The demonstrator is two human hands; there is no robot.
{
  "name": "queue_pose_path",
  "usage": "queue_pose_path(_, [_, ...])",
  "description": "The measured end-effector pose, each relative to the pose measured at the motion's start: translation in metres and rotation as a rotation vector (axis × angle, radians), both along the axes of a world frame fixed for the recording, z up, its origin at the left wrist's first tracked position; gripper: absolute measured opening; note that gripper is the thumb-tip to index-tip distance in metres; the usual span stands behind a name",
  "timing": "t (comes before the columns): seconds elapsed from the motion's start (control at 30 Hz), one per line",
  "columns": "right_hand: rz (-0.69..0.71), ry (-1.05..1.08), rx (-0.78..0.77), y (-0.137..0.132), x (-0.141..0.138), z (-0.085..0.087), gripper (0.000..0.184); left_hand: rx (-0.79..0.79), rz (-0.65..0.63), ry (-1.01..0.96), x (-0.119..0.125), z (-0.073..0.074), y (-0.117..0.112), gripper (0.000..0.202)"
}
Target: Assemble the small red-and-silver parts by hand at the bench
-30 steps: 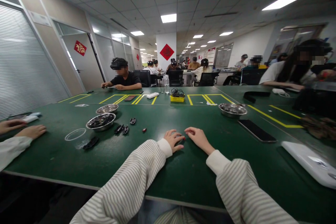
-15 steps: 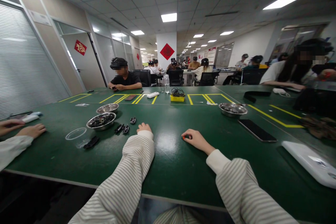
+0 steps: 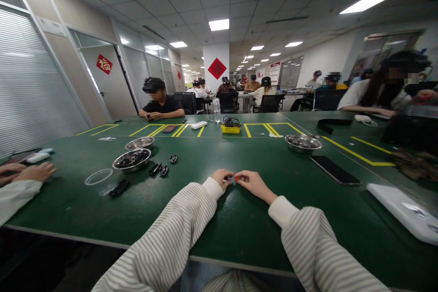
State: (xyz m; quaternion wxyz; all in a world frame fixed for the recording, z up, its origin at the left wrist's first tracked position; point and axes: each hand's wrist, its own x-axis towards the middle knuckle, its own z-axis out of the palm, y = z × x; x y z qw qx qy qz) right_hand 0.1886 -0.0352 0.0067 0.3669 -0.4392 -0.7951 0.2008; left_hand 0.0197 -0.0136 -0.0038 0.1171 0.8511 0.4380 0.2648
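My left hand (image 3: 221, 178) and my right hand (image 3: 253, 184) meet over the green table (image 3: 191, 159), fingertips almost together. In my right hand's closed fingers is a small orange and dark part (image 3: 242, 178), too small to name. A small grey piece (image 3: 233, 180) sits between the two hands; which hand bears it I cannot tell. My left fingers are pinched near it, on something I cannot make out. Left of my hands lie several small shiny black parts (image 3: 159, 170). Beyond them a steel bowl (image 3: 132, 167) holds more dark parts.
A second steel bowl (image 3: 139, 139) is behind the first, another steel bowl (image 3: 303, 148) at right. A clear plastic cup (image 3: 99, 177) and black item (image 3: 119, 189) lie left. Right are a phone (image 3: 334, 170) and white device (image 3: 404, 212). A co-worker's hands (image 3: 34, 172) rest far left.
My left hand has moved right and nearer, away from the black parts, to meet my right hand. A grey piece now shows between them. My right hand has hardly moved.
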Motion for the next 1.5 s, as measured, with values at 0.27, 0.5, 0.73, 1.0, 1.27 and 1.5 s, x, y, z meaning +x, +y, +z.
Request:
queue_pose_path(0.27, [-0.020, 0.118, 0.004, -0.0041, -0.0053, 0.0033, 0.016, 0.029, -0.074, -0.279, -0.0021, 0.0006, -0.0042, 0.028])
queue_pose_path(0.5, [0.002, 0.142, 0.023, -0.0062, -0.0046, 0.0062, 0.017, 0.061, -0.108, -0.314, -0.0009, 0.0018, -0.0075, 0.024])
queue_pose_path(0.73, [0.038, 0.243, -0.049, -0.0023, -0.0030, 0.0024, 0.019, 0.031, 0.014, -0.287, -0.0014, -0.0003, -0.0041, 0.029])
queue_pose_path(1.0, [0.000, 0.320, -0.136, -0.0020, -0.0044, 0.0012, 0.022, 0.139, -0.068, -0.249, -0.0039, 0.0006, -0.0053, 0.017])
queue_pose_path(1.27, [0.058, 0.396, -0.178, -0.0036, -0.0045, 0.0039, 0.024, 0.181, -0.089, -0.273, -0.0042, 0.0032, -0.0066, 0.016])
queue_pose_path(1.5, [0.067, 0.408, -0.198, -0.0055, -0.0039, 0.0080, 0.024, 0.224, -0.096, -0.258, -0.0036, 0.0060, -0.0090, 0.017])
